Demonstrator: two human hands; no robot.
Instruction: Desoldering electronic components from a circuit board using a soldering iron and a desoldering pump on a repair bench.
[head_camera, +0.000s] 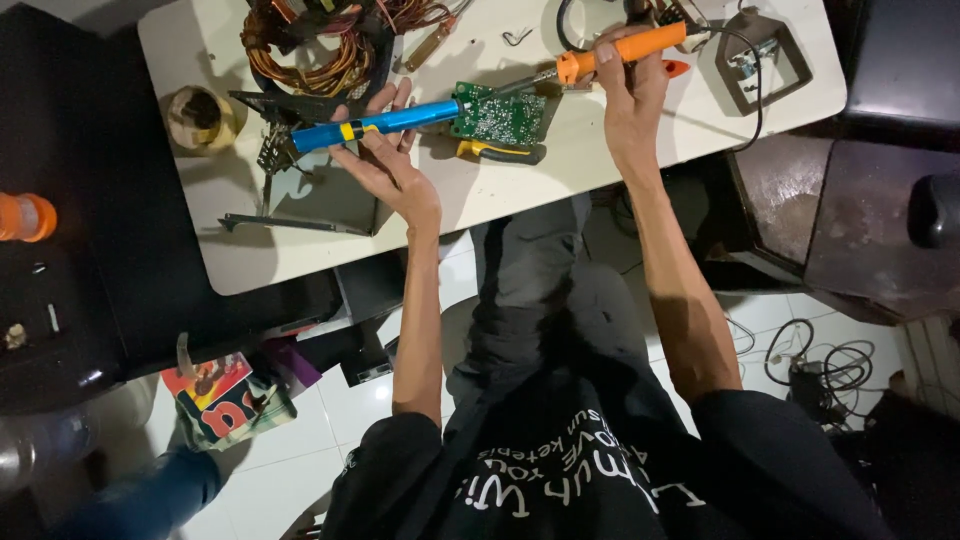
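The left hand (385, 160) grips a blue desoldering pump (375, 122), its tip at a green circuit board (497, 116) just right of it. The right hand (625, 85) clasps an orange-handled soldering iron (620, 52), its tip reaching the board's upper edge.

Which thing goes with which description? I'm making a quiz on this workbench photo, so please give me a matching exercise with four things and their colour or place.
Things:
1. desoldering pump
2. soldering iron
3. circuit board
4. copper wire coil

Descriptions:
A. green, lying on the white table between the two hands
B. orange handle, held in the right hand
C. blue tube, held in the left hand
D. reddish-brown windings at the table's far edge

Pairs: 1-C, 2-B, 3-A, 4-D
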